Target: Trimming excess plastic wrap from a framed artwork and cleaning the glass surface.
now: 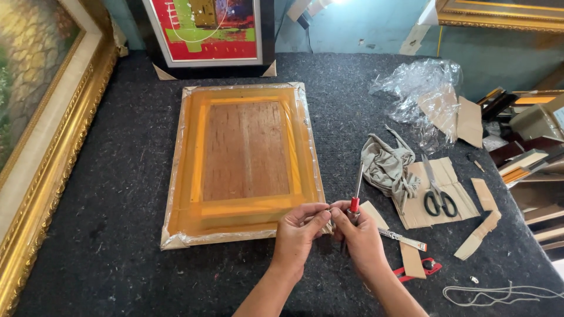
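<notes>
A picture frame (pixel 244 158) lies face down on the dark felt table, wrapped in clear plastic, its brown backing board showing. My left hand (pixel 299 235) pinches the plastic at the frame's near right corner. Beside it, my right hand (pixel 355 235) grips a screwdriver (pixel 356 194) with a red collar, its shaft pointing up and away, and its fingers touch the same corner. The two hands meet fingertip to fingertip.
A grey rag (pixel 388 167), scissors (pixel 437 191) on cardboard pieces, a utility knife (pixel 402 239), a red-handled tool (pixel 420 269) and string (pixel 505 290) lie right. Crumpled plastic (pixel 417 88) sits further back. A gold-framed painting (pixel 35 135) leans left, a black-framed picture (pixel 208 35) behind.
</notes>
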